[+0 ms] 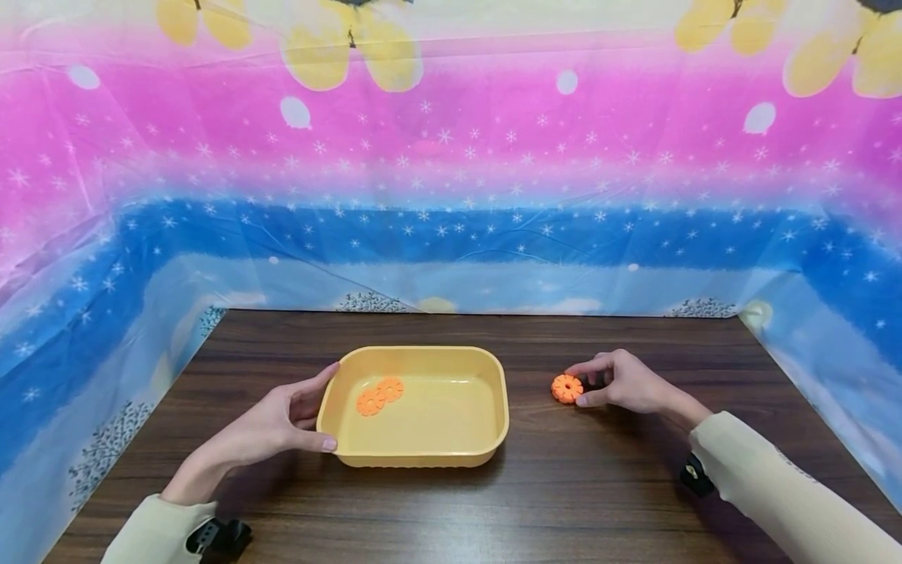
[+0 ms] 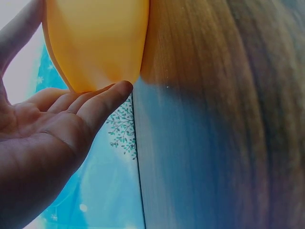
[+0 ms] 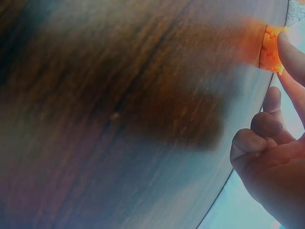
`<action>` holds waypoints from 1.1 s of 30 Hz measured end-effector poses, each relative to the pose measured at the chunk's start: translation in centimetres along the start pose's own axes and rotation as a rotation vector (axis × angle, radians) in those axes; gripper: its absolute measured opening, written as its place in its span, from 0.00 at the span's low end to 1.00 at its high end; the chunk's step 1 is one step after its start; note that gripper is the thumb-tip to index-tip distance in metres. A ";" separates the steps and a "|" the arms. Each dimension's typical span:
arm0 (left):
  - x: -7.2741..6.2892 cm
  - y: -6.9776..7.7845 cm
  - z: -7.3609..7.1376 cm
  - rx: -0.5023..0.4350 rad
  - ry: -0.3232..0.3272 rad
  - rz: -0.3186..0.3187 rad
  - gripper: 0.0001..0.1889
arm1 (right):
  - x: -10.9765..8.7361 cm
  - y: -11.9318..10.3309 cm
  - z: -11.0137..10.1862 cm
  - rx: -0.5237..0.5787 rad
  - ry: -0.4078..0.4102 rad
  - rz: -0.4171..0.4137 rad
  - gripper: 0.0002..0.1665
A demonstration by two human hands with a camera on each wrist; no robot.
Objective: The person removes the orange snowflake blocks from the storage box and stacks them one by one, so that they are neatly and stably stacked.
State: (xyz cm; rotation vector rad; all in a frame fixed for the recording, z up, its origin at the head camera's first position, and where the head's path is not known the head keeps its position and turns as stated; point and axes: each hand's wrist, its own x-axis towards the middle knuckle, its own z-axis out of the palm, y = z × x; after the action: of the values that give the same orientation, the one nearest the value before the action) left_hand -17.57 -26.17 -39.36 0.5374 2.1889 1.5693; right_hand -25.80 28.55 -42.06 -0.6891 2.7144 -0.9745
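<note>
My left hand (image 1: 271, 423) holds the left end of a yellow plastic tub (image 1: 423, 462), its thumb at the front corner and fingers toward the back corner. In the left wrist view, the fingers (image 2: 102, 102) lie against the tub's end wall. Two flat orange notched discs (image 1: 371, 402) lie overlapping inside the tub, toward its left side. To the right of the tub, my right hand (image 1: 630, 384) pinches a small stack of orange notched discs (image 1: 567, 388) between thumb and forefinger. The right wrist view shows this stack (image 3: 270, 50) edge-on at the tabletop, with the other fingers curled.
Both hands work over a dark wood-grain table (image 1: 606, 501). A printed cloth (image 1: 465, 235) with snowflakes hangs behind the table and along both sides. A black wrist strap (image 1: 218, 539) sits at the left sleeve, another (image 1: 696, 475) at the right.
</note>
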 end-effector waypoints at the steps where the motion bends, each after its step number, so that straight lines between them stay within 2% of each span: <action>1: 0.0 0.0 0.0 0.000 0.000 0.001 0.58 | 0.0 0.0 0.0 0.001 0.000 0.002 0.27; 11: 0.0 -0.2 -0.1 -0.010 -0.008 0.008 0.58 | -0.1 0.0 0.0 0.015 -0.001 0.006 0.28; 19: 0.0 -0.2 0.0 -0.001 -0.001 0.006 0.58 | 0.0 -0.9 -0.9 0.046 0.016 -0.011 0.27; 26: 0.0 -0.2 0.0 0.005 0.002 0.007 0.57 | 1.1 -3.1 -1.6 0.024 0.019 -0.040 0.24; 33: 0.0 0.0 -0.1 -0.010 -0.011 0.013 0.57 | 2.7 -6.6 -1.8 0.002 -0.028 -0.111 0.24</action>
State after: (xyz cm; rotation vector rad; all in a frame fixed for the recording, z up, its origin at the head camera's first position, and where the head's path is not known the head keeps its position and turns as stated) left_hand -17.61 -26.25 -39.37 0.5570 2.1724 1.5803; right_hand -26.32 23.79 -36.52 -0.8541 2.6757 -0.9829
